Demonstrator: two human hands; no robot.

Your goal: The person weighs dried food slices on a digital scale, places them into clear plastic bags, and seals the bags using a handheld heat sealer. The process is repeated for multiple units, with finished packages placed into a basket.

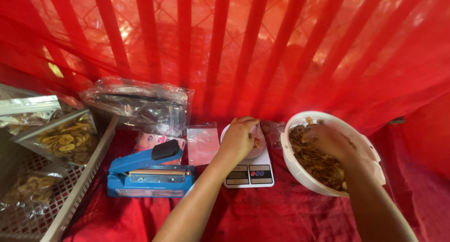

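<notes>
Banana chips (318, 164) sit heaped in the white basket (300, 176); right hand (328, 141) is dug in, grip hidden, can't tell. Left hand (239, 136) pinches a small clear bag (257, 134) on the scale (248, 174). Chips look light and brittle, so probably best scooped loosely, not squeezed

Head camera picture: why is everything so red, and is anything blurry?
Head view: light through the red cloth tints everything; bright patches glare behind it; right hand in the white basket looks motion-blurred; left hand over the scale is sharper.
</notes>
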